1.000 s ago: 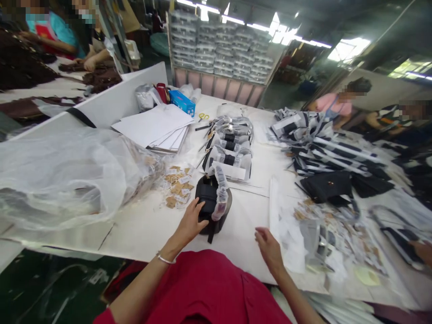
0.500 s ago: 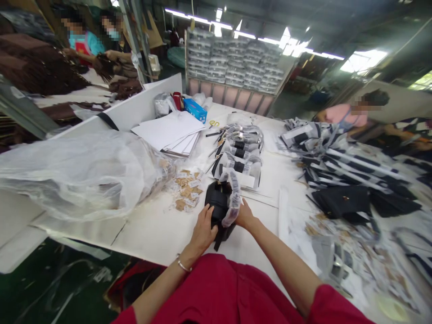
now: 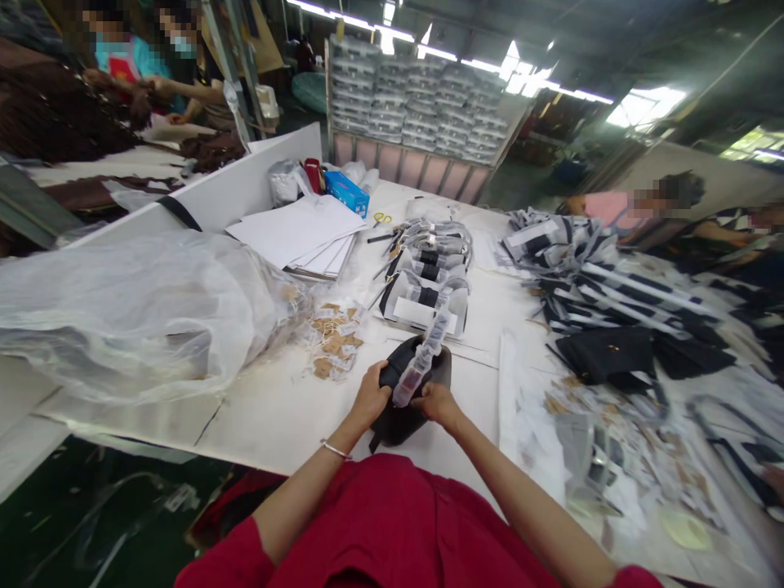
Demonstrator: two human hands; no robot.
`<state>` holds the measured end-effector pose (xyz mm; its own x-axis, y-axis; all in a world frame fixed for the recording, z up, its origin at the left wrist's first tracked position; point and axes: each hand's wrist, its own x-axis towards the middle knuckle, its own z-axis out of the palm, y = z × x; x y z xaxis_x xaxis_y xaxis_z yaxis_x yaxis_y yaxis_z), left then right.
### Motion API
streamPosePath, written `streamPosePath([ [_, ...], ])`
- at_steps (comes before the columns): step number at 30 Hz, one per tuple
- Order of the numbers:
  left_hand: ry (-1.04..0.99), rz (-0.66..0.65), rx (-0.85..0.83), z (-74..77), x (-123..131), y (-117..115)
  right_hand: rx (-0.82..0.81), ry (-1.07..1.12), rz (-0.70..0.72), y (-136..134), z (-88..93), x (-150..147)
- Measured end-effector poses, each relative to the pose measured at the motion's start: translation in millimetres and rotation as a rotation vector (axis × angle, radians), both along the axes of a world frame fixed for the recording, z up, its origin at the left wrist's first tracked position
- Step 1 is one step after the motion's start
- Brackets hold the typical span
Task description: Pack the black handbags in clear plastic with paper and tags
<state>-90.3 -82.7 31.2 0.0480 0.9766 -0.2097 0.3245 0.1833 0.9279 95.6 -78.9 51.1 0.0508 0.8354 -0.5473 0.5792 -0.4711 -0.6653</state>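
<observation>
A small black bag (image 3: 407,384) lies on the white table (image 3: 269,416) right in front of me. Its handle (image 3: 422,359) is wrapped in clear bubble film and sticks up between my hands. My left hand (image 3: 371,398) grips the bag's left side, fingers curled over its edge. My right hand (image 3: 436,403) is closed on the bag's near right side, at the base of the wrapped handle.
A row of wrapped black bags (image 3: 429,273) lies behind. Paper tags (image 3: 334,335) are scattered left, beside a big clear plastic sack (image 3: 135,310) and stacked white sheets (image 3: 306,233). Striped bags (image 3: 606,278) and scraps (image 3: 612,441) fill the right. Other people work at neighbouring tables.
My right hand came from the table onto the bag. Both hands have tipped the bag down toward me, and the wrapped handle now points up and away.
</observation>
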Motion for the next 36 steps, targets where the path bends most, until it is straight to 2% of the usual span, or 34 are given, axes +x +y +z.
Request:
streamPosePath([
  [2, -0.097, -0.120, -0.036, 5.6, -7, 7, -0.071, 0.117, -0.090, -22, 7.4, -2],
  [5, -0.249, -0.328, -0.104, 9.5, -14, 19, -0.178, 0.474, -0.238, -54, 25.7, -3],
  [8, -0.287, -0.450, -0.160, 6.8, -8, 31, -0.242, 0.793, -0.426, -63, 46.6, 1],
  [10, -0.252, -0.483, -0.165, 2.8, 2, 37, -0.236, 0.934, -0.555, -53, 56.8, 6],
  [13, -0.214, -0.522, -0.168, -3.0, 17, 42, -0.161, 0.933, -0.685, -22, 62.4, 19],
  [17, -0.162, -0.414, -0.130, -6.5, 16, 44, 0.123, 0.824, -0.769, 10, 59.5, 36],
  [19, -0.155, -0.352, -0.113, -6.4, 5, 42, 0.175, 0.804, -0.751, 12, 60.5, 42],
  [20, -0.168, -0.350, -0.108, -6.3, -2, 39, 0.146, 0.799, -0.694, 9, 62.7, 44],
  [23, -0.216, -0.389, -0.101, -7.0, -22, 29, 0.053, 0.751, -0.367, -10, 74.1, 52],
  [24, -0.221, -0.400, -0.104, -8.1, -27, 25, 0.063, 0.698, -0.294, -19, 77.5, 56],
  [25, -0.220, -0.395, -0.111, -9.7, -30, 22, 0.096, 0.632, -0.282, -29, 79.4, 63],
  [27, -0.210, -0.351, -0.136, -14.3, -32, 20, 0.185, 0.491, -0.410, -48, 76.4, 80],
  [29, -0.207, -0.292, -0.168, -19.8, -29, 23, 0.214, 0.381, -0.574, -65, 63.5, 100],
  [33, -0.192, -0.165, -0.281, -29.6, -19, 43, 0.012, 0.229, -0.700, -89, 25.0, 128],
  [36, -0.196, -0.169, -0.419, -32.3, -10, 66, -0.143, 0.292, -0.706, -91, 5.3, 125],
])
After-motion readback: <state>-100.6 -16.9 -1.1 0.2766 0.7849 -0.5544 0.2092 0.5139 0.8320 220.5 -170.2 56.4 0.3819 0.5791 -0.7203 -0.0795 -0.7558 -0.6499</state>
